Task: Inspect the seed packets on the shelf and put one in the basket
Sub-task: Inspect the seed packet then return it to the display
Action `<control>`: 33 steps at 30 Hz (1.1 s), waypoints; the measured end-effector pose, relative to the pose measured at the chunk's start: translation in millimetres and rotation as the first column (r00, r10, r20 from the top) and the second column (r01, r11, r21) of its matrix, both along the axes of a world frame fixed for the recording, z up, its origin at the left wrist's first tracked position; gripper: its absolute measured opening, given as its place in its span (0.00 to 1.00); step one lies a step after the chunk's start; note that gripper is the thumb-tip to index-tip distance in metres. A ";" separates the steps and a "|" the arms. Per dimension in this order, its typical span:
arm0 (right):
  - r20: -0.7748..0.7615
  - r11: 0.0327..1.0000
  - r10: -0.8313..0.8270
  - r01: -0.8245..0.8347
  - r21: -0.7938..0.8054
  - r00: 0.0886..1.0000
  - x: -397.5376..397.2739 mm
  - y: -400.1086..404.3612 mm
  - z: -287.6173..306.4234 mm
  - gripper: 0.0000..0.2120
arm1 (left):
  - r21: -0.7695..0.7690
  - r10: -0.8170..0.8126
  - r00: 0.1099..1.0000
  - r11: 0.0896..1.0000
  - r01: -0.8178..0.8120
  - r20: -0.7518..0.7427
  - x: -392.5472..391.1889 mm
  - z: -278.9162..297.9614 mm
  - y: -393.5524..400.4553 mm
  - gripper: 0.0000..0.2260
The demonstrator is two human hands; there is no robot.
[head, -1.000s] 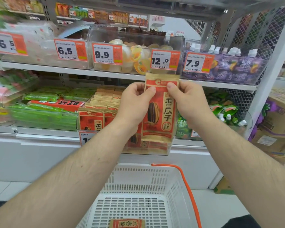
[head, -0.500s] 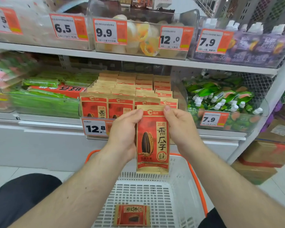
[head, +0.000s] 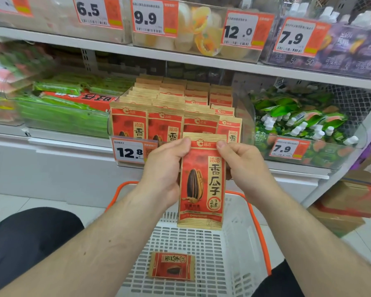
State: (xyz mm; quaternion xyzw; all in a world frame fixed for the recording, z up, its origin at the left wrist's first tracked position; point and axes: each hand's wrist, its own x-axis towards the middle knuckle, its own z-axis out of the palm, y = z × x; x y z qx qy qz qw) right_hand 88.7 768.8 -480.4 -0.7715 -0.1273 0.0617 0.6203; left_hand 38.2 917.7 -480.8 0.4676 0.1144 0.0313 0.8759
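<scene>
At the far left of the shelf [head: 51,144] lie blurred green packs [head: 62,116] with a red box [head: 79,98] on top of them. Next to these stands a clear bin of red and tan seed packets [head: 165,108], set upright in rows, with a 12.8 price tag [head: 131,151] on its front edge. In front of that bin the left hand [head: 165,170] pinches the upper left corner of one seed packet [head: 201,183], thumb on the printed face and the other fingers curled behind it. The packet hangs upright, its face toward the camera, showing a dark sunflower seed and large black characters; its lower edge hangs above the far rim of the basket. The right hand [head: 242,166] has the same kind of grip on the upper right corner, thumb in front and fingers folded behind. Below the hands sits a white slotted basket [head: 240,249] with an orange handle [head: 261,236], and a second seed packet [head: 171,265] lies flat on its floor, face up. To the right, another clear bin holds green pouches [head: 298,123] with white caps behind a 7.9 tag [head: 287,149]. On the shelf above, bins carry tags reading 6.5, 9.9, 12.0 and 7.9. Cardboard boxes [head: 349,200] stand on the floor at the far right.
</scene>
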 end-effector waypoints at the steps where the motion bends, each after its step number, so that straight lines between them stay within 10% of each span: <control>1: 0.021 0.999 0.014 -0.013 -0.040 1.000 0.4 -1.5 -0.7 0.22 | -0.004 0.009 1.000 1.000 -0.009 0.002 -0.6 0.1 0.9 0.12; 33: -0.065 0.915 0.271 -0.278 -0.294 0.960 -16.0 -7.7 8.3 0.17 | -0.013 0.100 0.995 0.995 -0.101 -0.026 -2.3 1.4 10.3 0.12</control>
